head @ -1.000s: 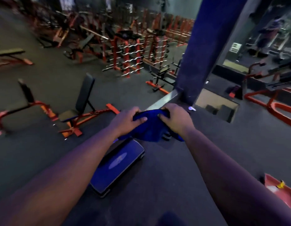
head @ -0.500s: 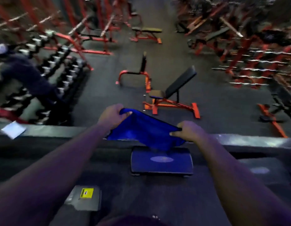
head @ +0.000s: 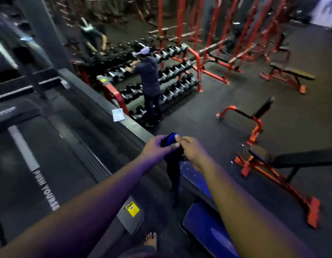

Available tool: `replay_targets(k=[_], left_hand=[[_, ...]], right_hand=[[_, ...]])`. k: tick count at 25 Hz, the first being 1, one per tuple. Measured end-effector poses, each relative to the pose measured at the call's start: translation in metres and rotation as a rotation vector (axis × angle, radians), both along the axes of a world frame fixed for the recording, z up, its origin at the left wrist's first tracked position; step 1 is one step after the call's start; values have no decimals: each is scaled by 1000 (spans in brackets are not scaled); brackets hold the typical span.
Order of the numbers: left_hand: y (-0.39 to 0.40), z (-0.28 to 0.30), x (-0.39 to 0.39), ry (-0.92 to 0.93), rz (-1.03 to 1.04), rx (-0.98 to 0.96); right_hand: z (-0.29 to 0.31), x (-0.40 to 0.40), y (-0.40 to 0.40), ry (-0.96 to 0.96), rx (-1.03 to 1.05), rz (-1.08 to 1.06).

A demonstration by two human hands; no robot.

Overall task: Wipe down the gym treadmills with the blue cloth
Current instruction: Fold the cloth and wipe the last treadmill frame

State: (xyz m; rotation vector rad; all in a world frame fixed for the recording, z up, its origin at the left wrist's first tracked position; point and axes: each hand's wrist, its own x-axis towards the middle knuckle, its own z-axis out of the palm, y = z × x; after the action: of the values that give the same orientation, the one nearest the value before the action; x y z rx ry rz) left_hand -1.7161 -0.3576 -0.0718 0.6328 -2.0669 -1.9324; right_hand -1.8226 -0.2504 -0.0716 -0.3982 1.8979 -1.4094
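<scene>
Soft blue cloth [head: 173,175] (limp, matt), matt black treadmill [head: 55,164] belt, red painted metal dumbbell rack [head: 195,71]

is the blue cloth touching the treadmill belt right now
No, the blue cloth hangs in the air, pinched between the left hand and right hand, beside the treadmill.

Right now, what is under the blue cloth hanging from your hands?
Both hands hold the blue cloth bunched, its tail hanging down. Below it lie dark floor and the edge of a blue step platform. The floor strip directly behind the cloth is covered.

Head-height view, angled down over outstretched forearms.
</scene>
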Motion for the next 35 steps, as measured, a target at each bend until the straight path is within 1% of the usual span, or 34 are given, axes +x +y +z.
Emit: replay_targets(k=[1, 2, 3, 5, 6, 9, 10, 12, 14, 16, 18, 20, 21, 22, 23, 24, 25, 26, 27, 28, 29, 30, 31, 32, 33, 34, 35], left_hand=[[-23, 4, 6, 9, 7, -40], [-39, 11, 11, -2, 16, -103], [-61, 16, 17, -34, 57, -194], [-106, 30, 29, -88, 179, -369], [-126, 38, 35, -86, 241, -403], [-190, 63, 52, -34, 452, -393], [-209, 71, 58, -18, 506, -372], [-239, 86, 68, 15, 596, -311], [-264, 98, 78, 28, 666, -294], [-288, 110, 86, 27, 721, -288], [-307, 123, 93, 46, 761, -319], [-320, 139, 98, 76, 822, -334], [-324, 147, 99, 70, 860, -342], [-328, 153, 99, 47, 882, -357], [-332, 157, 99, 1, 907, -412], [-338, 160, 99, -76, 949, -506], [-343, 161, 101, -183, 997, -635], [-347, 163, 104, -309, 1024, -762], [-348, 166, 107, -437, 1052, -864], [-348, 169, 108, -538, 1094, -919], [-347, 173, 106, -607, 1141, -933], [-348, 176, 104, -659, 1168, -939], [-350, 177, 103, -704, 1176, -960], [-355, 177, 105, -743, 1185, -975], [-359, 176, 109, -762, 1206, -973], [-363, 177, 115, -741, 1238, -945], [-368, 177, 122, -689, 1268, -900]], right_hand=[[6, -3, -27, -28, -10, 45], [11, -7, -46, -15, -10, 83], [16, -12, -67, 64, 0, 142], [26, -18, -116, 384, -8, 276], [31, -20, -138, 522, -49, 322], [48, -16, -206, 783, -240, 622], [53, -15, -226, 860, -270, 705], [63, -14, -268, 924, -291, 785], [69, -14, -313, 985, -315, 862], [72, -15, -356, 966, -384, 993], [76, -14, -395, 848, -480, 1163], [83, -12, -425, 756, -466, 1295], [90, -9, -442, 749, -459, 1363], [97, -7, -455, 793, -487, 1420], [106, -6, -468, 864, -554, 1450], [115, -8, -481, 938, -651, 1462], [124, -11, -494, 961, -756, 1450], [132, -14, -506, 939, -851, 1423], [139, -16, -515, 870, -907, 1400], [148, -20, -522, 768, -916, 1422], [155, -22, -530, 690, -892, 1479], [162, -22, -535, 652, -854, 1555], [169, -21, -544, 686, -821, 1609], [176, -21, -557, 847, -790, 1609], [184, -21, -573, 1136, -763, 1545], [189, -23, -588, 1447, -722, 1442], [193, -25, -602, 1603, -706, 1371]])
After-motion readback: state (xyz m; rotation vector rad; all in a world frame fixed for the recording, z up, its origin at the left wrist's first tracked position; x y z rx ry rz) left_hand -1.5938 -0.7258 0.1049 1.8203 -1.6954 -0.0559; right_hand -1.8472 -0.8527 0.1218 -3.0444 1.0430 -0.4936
